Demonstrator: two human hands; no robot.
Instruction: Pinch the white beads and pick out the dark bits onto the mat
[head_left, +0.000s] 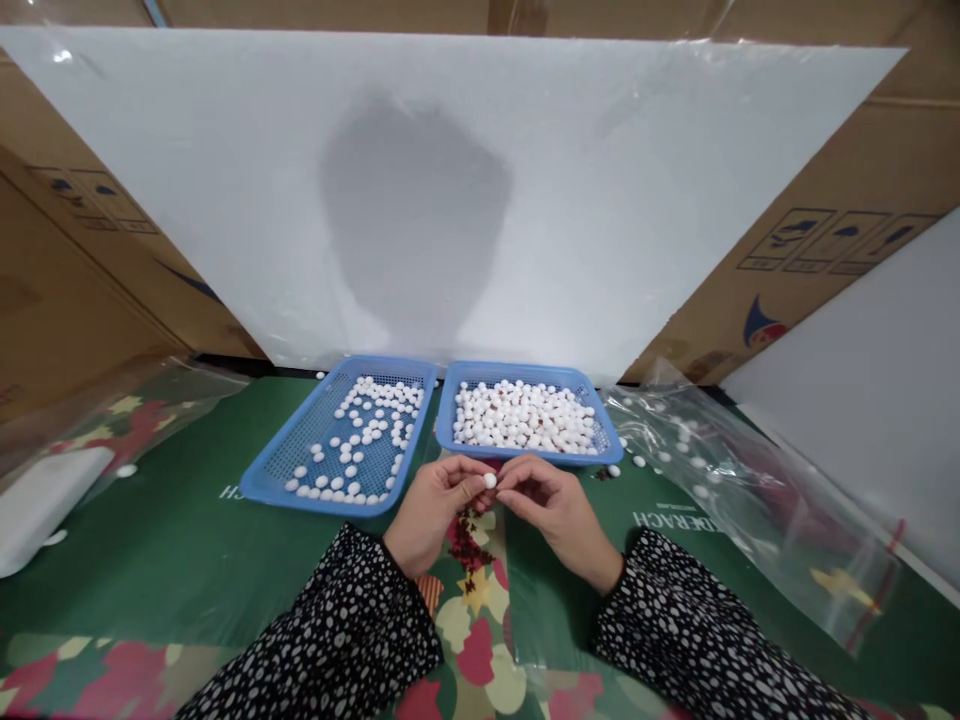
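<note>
A small white round piece (pixel 490 481) is pinched between the thumb and index finger of my left hand (pixel 439 505). My right hand (pixel 553 508) is just beside it, thumb and fingertips drawn together close to the piece's right side; whether they grip anything is too small to tell. Right behind the hands stands a blue mesh basket (pixel 611 445) heaped with white round pieces (pixel 525 415), with reddish-brown bits among them. Another blue basket (pixel 259 478), to the left, has similar pieces (pixel 367 435) spread loosely over its bottom. Dark red crumbs (pixel 470 545) lie on the table below my hands.
A clear plastic bag (pixel 780 500) lies at the right, with loose white pieces near it. At the left are a white rounded object (pixel 49 505) and more plastic film (pixel 161 400). A white board (pixel 585 200) and cardboard boxes (pixel 817 240) stand behind the green printed table cover (pixel 172 560).
</note>
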